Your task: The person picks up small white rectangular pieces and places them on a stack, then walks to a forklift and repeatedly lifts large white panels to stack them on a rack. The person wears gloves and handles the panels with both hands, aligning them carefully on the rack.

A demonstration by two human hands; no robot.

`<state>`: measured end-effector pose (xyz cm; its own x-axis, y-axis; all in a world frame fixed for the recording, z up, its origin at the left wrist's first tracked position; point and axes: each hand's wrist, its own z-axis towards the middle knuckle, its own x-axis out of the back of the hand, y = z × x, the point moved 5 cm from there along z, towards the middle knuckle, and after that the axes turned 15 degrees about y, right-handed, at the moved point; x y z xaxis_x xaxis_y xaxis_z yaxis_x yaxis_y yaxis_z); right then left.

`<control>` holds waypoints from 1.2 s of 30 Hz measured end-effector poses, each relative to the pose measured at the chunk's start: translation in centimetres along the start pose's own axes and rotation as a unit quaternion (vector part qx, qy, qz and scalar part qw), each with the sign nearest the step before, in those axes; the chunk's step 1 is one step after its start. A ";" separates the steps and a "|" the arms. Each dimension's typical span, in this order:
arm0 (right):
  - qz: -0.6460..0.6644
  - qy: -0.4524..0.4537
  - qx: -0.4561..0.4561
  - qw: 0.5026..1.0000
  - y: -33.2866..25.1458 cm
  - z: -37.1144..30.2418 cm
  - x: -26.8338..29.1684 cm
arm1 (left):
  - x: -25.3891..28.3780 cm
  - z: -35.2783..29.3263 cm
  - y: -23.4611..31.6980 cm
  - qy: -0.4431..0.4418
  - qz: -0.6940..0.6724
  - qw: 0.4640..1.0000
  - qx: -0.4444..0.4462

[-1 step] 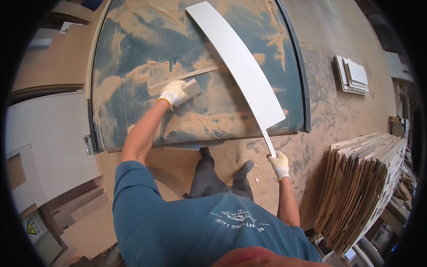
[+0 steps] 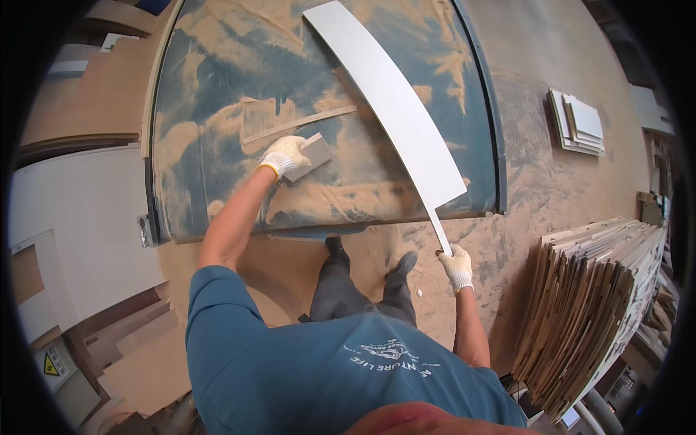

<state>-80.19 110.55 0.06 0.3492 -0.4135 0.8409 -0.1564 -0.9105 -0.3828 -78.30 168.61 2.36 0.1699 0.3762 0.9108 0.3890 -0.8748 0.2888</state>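
My left hand (image 2: pixel 284 154), in a white knit glove, is closed on a grey-brown rectangular block (image 2: pixel 313 156) just above or on the dusty table; whether it touches the surface I cannot tell. Down at the right, my gloved right hand (image 2: pixel 457 268) grips the narrow tail of a long white board (image 2: pixel 395 101). One side of this board curves, and it lies slanting over the table, its tail sticking out past the near edge. Beside my left hand, a thin strip (image 2: pixel 301 125) rests on the blue-green table (image 2: pixel 217 80), which is streaked with tan dust.
On the right floor stands a tall stack of thin boards (image 2: pixel 580 312). Farther back lies a small pile of white panels (image 2: pixel 580 122). Large sheets (image 2: pixel 87 225) lean at the left. A dark rail (image 2: pixel 484 94) borders the table's right side.
The block in my left hand has shifted very slightly to the right and shows more of its flat face. My right hand still grips the white board's tail.
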 end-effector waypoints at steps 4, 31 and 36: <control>0.026 -0.016 0.019 0.999 6.0 1.6 1.3 | -3.3 -5.0 4.6 0.054 -0.230 0.964 0.124; -0.039 -0.004 0.035 0.999 6.4 -5.3 5.1 | -1.6 -11.4 -4.8 0.184 0.100 0.934 0.289; -0.013 -0.006 0.007 1.000 5.2 -7.2 3.9 | 1.1 -12.5 -2.3 0.297 -0.182 0.875 0.336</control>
<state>-86.34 104.17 4.06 0.3646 -0.3898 0.8456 -0.1334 -0.9207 -0.3669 -90.36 167.21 6.44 -0.4989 0.1940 0.8446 0.7977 -0.2781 0.5351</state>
